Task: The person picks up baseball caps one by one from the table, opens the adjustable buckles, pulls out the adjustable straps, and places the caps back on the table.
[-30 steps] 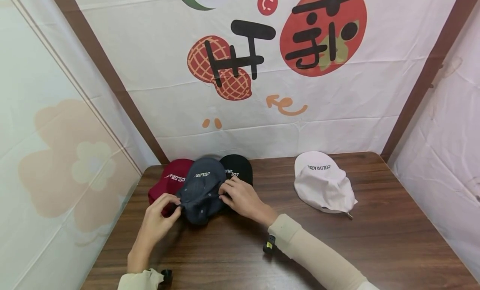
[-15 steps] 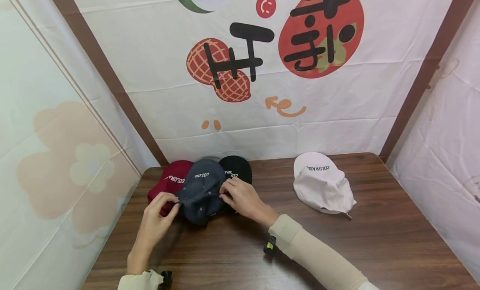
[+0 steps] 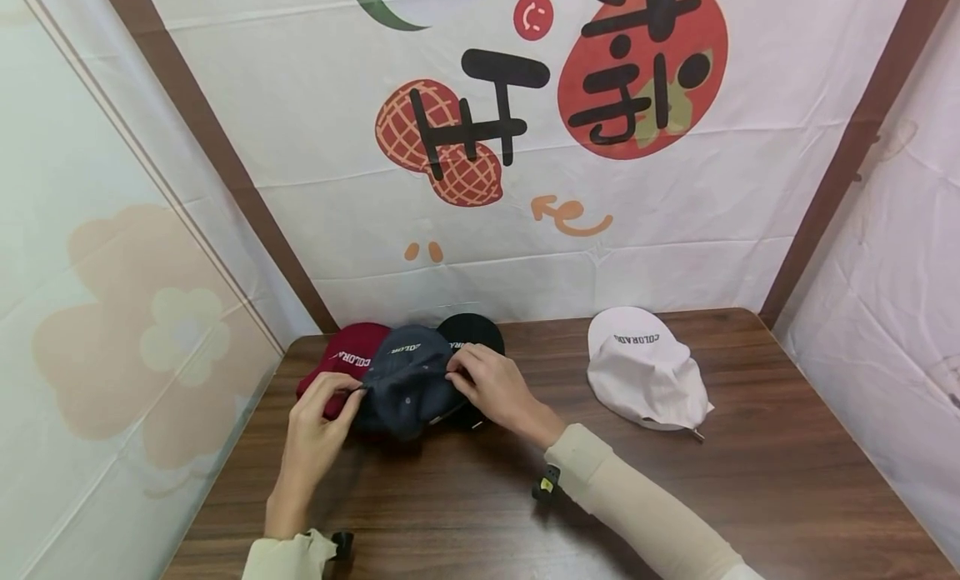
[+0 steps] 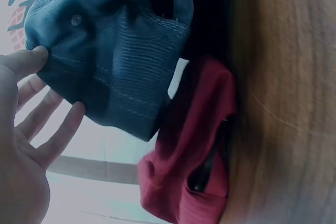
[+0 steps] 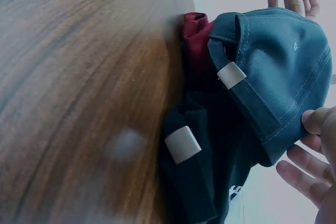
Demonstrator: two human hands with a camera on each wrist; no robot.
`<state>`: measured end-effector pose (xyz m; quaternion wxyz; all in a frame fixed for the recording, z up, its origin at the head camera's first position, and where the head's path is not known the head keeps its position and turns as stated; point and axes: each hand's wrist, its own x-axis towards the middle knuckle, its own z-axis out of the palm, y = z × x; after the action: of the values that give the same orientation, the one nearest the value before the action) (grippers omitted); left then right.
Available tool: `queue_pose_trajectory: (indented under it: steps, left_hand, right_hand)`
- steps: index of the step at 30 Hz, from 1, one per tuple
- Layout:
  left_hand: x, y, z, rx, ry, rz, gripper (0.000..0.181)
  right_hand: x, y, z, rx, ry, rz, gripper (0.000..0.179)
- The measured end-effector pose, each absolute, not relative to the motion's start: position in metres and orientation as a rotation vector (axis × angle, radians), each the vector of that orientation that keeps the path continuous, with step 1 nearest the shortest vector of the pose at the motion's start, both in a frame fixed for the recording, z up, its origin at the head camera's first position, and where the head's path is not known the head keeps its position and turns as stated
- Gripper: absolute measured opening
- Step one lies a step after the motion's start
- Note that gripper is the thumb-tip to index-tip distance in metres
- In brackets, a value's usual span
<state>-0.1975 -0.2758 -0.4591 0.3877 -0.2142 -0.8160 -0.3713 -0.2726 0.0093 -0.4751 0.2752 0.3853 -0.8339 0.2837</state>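
Note:
A dark blue cap (image 3: 408, 388) with COLORADO-style lettering lies tilted over two other caps, its back raised off the table. At its left edge my left hand (image 3: 318, 426) pinches the fabric between thumb and fingers. My right hand (image 3: 501, 390) pinches the opposite side. Under the blue cap, to the left, is a red cap (image 3: 352, 345); to the right is a black cap (image 3: 474, 328), partly covered. The right wrist view shows the blue cap's back strap with a pale clasp (image 5: 231, 75), above the black cap's strap clasp (image 5: 182, 145).
A white cap (image 3: 645, 372) lies apart at the right rear of the brown wooden table (image 3: 465, 505). Behind the table hangs a white printed cloth (image 3: 360, 230), with more cloth at both sides.
Both hands have lifted the back of the blue cap a little and shifted slightly forward and right. The cap's brim lettering looks more foreshortened. The other caps stay put.

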Motion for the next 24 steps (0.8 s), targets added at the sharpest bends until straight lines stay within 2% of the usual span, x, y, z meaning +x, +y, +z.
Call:
queue_pose_trajectory:
  steps: [24]
  left_hand:
    - [-0.218, -0.242, -0.421, -0.525, -1.898, -0.971, 0.024]
  right_hand:
    - [-0.271, 0.031, -0.440, 0.917, -2.076, 0.854, 0.007]
